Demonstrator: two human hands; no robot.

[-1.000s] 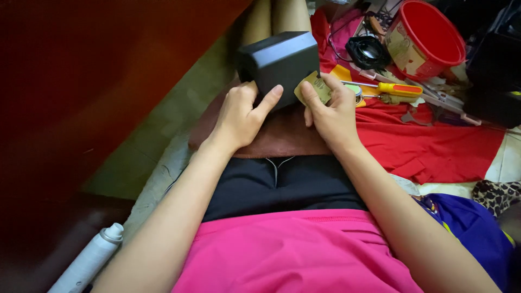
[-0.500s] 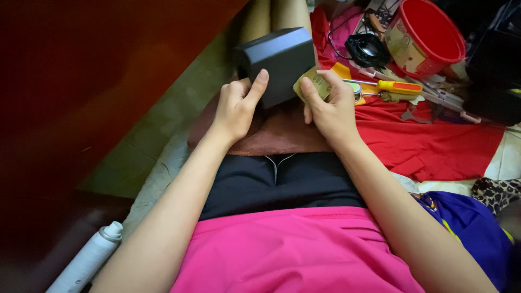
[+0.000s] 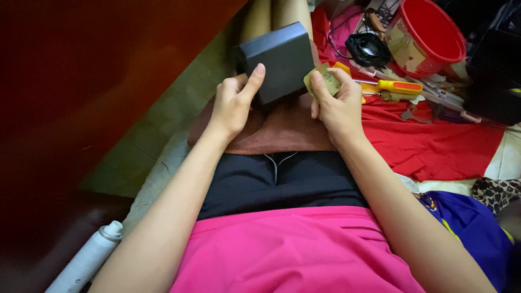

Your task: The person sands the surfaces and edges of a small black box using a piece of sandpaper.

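**Dark box held in the left hand, small card in the right**

The left hand [image 3: 233, 103] is closed around a dark grey box [image 3: 279, 59]. The thumb lies straight up along the near face of the box, and the other fingers go behind its left side, where I cannot see them. The box stands just above this hand, resting on a brown cloth [image 3: 282, 130] that lies over the person's lap. Its long axis seems to run from upper left to lower right, with the top face tilted toward the camera.

The right hand [image 3: 339, 106] is just beside the box, on its right side. This hand pinches a small yellowish card [image 3: 324, 80] between thumb and fingers, and the card's edge is touching or almost touching the right side of the box; I cannot tell which. Both hands are equally near to the box.

To the right of the right hand, a red cloth [image 3: 434, 146] is spread on the floor. On it lie a screwdriver with a yellow and orange handle [image 3: 399, 87], a small round black speaker part [image 3: 369, 49] and a red bucket [image 3: 429, 32]. Far below the left hand, a white spray can [image 3: 89, 258] lies on the floor near a dark red wooden panel [image 3: 81, 81].
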